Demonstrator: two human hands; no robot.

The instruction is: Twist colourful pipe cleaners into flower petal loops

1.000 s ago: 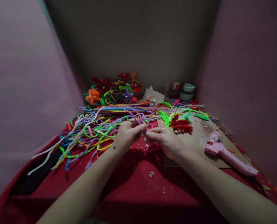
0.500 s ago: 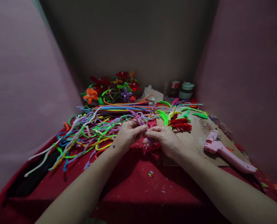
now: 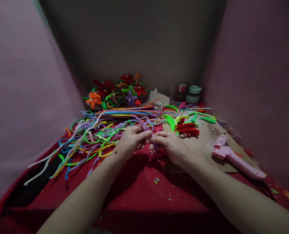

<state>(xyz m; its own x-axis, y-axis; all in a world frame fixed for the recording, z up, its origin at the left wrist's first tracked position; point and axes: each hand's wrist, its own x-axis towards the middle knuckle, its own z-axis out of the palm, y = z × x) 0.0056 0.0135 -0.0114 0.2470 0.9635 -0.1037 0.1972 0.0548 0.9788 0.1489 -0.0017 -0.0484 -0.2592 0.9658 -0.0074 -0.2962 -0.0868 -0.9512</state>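
Note:
Over the middle of the red cloth, my left hand (image 3: 134,139) pinches a purple pipe cleaner (image 3: 141,122), whose free end sticks up and to the left. Close beside it, my right hand (image 3: 167,143) is closed on the same purple piece, thumb and forefinger pressed together. The part between the fingers is mostly hidden. To the left spreads a tangle of loose pipe cleaners (image 3: 91,143) in many colours. Just beyond my right hand are dark red fuzzy petals (image 3: 188,129) and bright green fuzzy leaves (image 3: 170,121).
A pink glue gun (image 3: 234,157) lies on the cardboard (image 3: 198,152) at the right. A bundle of straight pipe cleaners (image 3: 127,112) lies behind the tangle. Fuzzy flowers (image 3: 94,99) stand at the back left; a lidded jar (image 3: 193,94) stands at the back right. Scraps (image 3: 156,180) dot the red cloth (image 3: 144,198).
Both hands keep their pinch on the purple pipe cleaner with barely any movement. The whole view has shifted very slightly.

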